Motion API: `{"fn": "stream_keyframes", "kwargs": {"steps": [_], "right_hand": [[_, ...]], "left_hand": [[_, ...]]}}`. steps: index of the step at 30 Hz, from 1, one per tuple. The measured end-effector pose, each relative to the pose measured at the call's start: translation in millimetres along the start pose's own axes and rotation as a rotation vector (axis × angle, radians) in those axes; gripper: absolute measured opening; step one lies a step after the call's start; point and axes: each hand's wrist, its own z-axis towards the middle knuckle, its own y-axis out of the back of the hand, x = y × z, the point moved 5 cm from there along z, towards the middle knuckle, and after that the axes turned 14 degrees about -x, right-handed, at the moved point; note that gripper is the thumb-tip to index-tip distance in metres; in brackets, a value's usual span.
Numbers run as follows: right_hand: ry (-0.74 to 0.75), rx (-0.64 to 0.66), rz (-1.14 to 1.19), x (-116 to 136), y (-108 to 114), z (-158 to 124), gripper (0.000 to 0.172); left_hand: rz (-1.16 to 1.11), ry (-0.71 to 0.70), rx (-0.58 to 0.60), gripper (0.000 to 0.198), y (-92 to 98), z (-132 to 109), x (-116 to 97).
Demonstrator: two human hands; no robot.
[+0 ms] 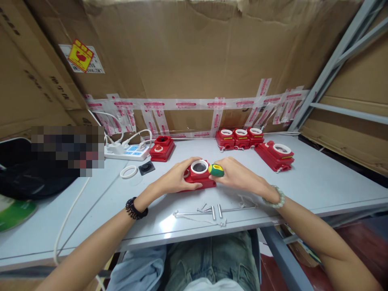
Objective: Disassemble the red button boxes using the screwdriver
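Note:
A red housing (206, 184) with a white ring (199, 166) round a dark window sits on the table in front of me. My left hand (178, 176) grips its left side, thumb along the front and fingers over the back. At its right side, my right hand (232, 171) is wrapped round a green and yellow screwdriver handle (216, 170); the tool's tip is hidden. Nearer the table edge lie two metal pins (214, 213), small screws (204, 208) and thin rods with white string.
Several red housings (241, 139) stand at the back right, and another (162, 148) at the back left beside a white power strip (130, 152). A loose white ring (129, 171) and a black square part (146, 167) lie left of my hands. A cable (71, 210) crosses the left side.

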Motion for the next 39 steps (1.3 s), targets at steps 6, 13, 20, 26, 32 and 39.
{"fn": "stream_keyframes", "kwargs": {"steps": [6,13,20,26,32,39], "right_hand": [[-0.003,-0.039,0.114,7.2,6.2,0.3,0.021],[0.178,0.297,0.21,35.5,-30.3,-14.1,0.022],[0.173,0.34,0.107,35.5,-34.5,-16.2,0.024],[0.055,-0.063,0.364,26.4,0.0,-5.9,0.022],[-0.206,-0.773,0.94,-1.0,51.7,23.5,0.044],[-0.452,-0.785,1.191,-17.6,27.8,64.2,0.049]], "left_hand": [[0.014,-0.001,0.006,0.072,1.7,0.4,-2.7],[-0.042,-0.025,0.02,0.068,2.4,1.0,-5.0],[-0.036,-0.023,0.021,0.07,1.6,1.2,-1.7],[-0.001,-0.018,0.017,0.072,1.5,0.9,-2.2],[0.018,-0.018,0.033,0.073,1.6,0.0,-2.8],[0.021,0.004,0.033,0.073,1.1,-0.7,-5.0]]}}
